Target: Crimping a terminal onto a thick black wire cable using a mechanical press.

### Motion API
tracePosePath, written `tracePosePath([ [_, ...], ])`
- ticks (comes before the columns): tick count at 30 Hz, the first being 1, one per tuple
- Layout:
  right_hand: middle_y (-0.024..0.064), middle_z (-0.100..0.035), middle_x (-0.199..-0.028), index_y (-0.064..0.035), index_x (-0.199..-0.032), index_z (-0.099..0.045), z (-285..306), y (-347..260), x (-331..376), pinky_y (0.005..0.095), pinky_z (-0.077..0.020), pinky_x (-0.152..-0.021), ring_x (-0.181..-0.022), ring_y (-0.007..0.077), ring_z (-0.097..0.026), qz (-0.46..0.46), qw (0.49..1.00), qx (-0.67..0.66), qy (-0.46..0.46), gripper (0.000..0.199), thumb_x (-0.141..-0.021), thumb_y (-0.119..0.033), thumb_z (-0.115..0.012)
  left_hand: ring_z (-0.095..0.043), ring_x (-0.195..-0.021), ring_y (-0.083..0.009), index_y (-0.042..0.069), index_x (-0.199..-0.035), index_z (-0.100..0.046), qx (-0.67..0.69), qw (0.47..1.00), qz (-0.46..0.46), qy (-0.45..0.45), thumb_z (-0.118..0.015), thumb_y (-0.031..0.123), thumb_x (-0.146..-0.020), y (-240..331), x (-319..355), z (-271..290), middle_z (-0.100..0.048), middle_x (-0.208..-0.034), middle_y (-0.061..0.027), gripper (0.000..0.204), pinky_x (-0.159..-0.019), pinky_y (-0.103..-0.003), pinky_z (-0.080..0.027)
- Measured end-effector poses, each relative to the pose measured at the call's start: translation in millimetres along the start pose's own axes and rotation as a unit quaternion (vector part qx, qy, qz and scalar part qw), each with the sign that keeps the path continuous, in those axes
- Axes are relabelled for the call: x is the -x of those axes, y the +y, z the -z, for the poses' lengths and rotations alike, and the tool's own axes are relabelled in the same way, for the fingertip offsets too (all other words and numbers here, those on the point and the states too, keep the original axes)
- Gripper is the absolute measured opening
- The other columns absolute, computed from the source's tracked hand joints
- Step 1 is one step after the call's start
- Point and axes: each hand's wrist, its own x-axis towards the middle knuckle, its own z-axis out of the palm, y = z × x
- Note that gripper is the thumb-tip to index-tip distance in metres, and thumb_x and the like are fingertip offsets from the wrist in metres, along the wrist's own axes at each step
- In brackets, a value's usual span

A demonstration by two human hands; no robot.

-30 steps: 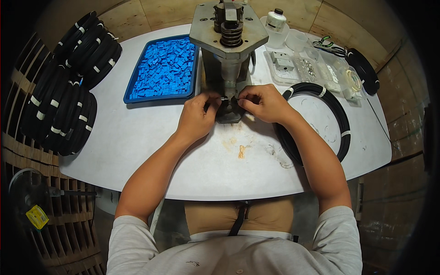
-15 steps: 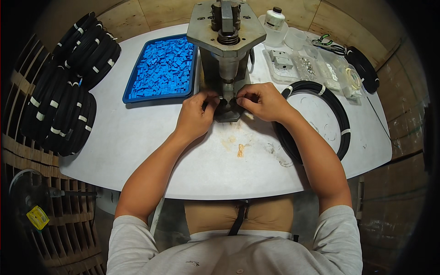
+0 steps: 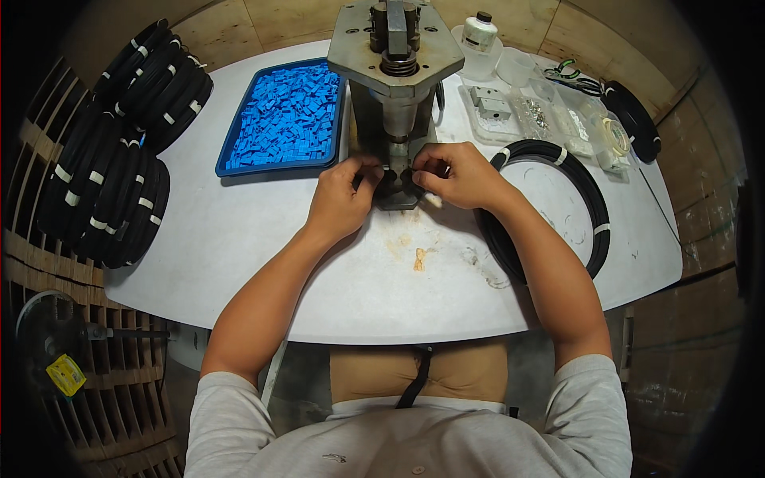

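A metal bench press [image 3: 369, 68] stands at the far middle of the table, its ram [image 3: 398, 119] coming down over a dark lower die [image 3: 397, 182]. My left hand [image 3: 343, 195] is closed in a pinch at the left side of this die; what lies between thumb and finger is hidden. From the other side my right hand [image 3: 458, 177] pinches close to the die, its fingertips bent together round something too small and dark to name. A small pale blurred piece [image 3: 433, 200] shows just under the right fingers. Beneath the right forearm lies a black cable coil [image 3: 590, 187] with white ties.
Left of the press is a blue tray [image 3: 275, 170] full of small blue plastic pieces [image 3: 287, 115]. Stacked black coils [image 3: 103, 191] stand at the far left. At the back right are a white bottle [image 3: 479, 33], clear containers [image 3: 578, 131], metal blocks [image 3: 490, 103] and green-handled pliers [image 3: 566, 68].
A small pale blurred piece now shows under my right fingers. Both hands keep nearly the same place at the die, and the whole view has shifted slightly.
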Motion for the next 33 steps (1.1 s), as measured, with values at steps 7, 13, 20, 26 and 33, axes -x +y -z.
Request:
tracePosePath([
  [7, 0.0078, -0.070, -0.074, -0.0005, -0.099, -0.073, -1, 6, 0, 0.0311, -0.0531, -0.066, -0.066, 0.0147, -0.063, 0.003, 1.000, -0.004, 0.004, 0.017, -0.090, -0.015, -0.076, -0.076, -0.087, -0.0317, -0.002, -0.111, -0.073, -0.013, 1.000, 0.000, -0.005, -0.064, 0.012, -0.097, 0, -1, 1, -0.076, -0.100, -0.0211, 0.022, -0.077, -0.037, -0.058],
  [13, 0.0078, -0.071, -0.075, 0.0002, -0.096, -0.074, 0, 6, 0, 0.0302, -0.0540, -0.065, -0.066, 0.0144, -0.065, 0.030, 0.999, 0.022, 0.013, 0.016, -0.091, -0.014, -0.076, -0.075, -0.087, -0.0318, -0.002, -0.108, -0.071, -0.072, 0.995, -0.023, -0.067, -0.065, 0.010, -0.092, 9, -11, 10, -0.076, -0.096, -0.0199, 0.021, -0.078, -0.039, -0.058],
  [20, 0.0097, -0.075, -0.079, 0.0000, -0.097, -0.076, -3, 6, 0, 0.0299, -0.0559, -0.068, -0.069, 0.0148, -0.069, 0.018, 0.999, 0.019, 0.020, 0.017, -0.090, -0.015, -0.078, -0.075, -0.087, -0.0313, -0.002, -0.106, -0.072, -0.121, 0.974, 0.045, -0.186, -0.066, 0.010, -0.088, 27, -38, 29, -0.077, -0.096, -0.0189, 0.023, -0.080, -0.039, -0.058],
  [26, 0.0096, -0.074, -0.076, 0.0005, -0.098, -0.077, -4, 14, -1, 0.0300, -0.0543, -0.064, -0.064, 0.0145, -0.067, 0.017, 0.999, -0.033, 0.013, 0.019, -0.090, -0.017, -0.077, -0.074, -0.087, -0.0253, -0.002, -0.104, -0.073, -0.070, 0.980, 0.071, -0.170, -0.068, 0.011, -0.088, 19, -31, 24, -0.077, -0.095, -0.0158, 0.021, -0.082, -0.037, -0.058],
  [33, 0.0122, -0.075, -0.078, -0.0008, -0.099, -0.079, -1, 6, 2, 0.0316, -0.0548, -0.065, -0.066, 0.0180, -0.069, 0.022, 0.999, -0.022, 0.027, 0.019, -0.089, -0.017, -0.078, -0.073, -0.082, -0.0244, -0.002, -0.099, -0.075, -0.034, 0.993, 0.037, -0.109, -0.068, 0.012, -0.089, 16, -21, 23, -0.076, -0.092, -0.0133, 0.018, -0.077, -0.035, -0.056],
])
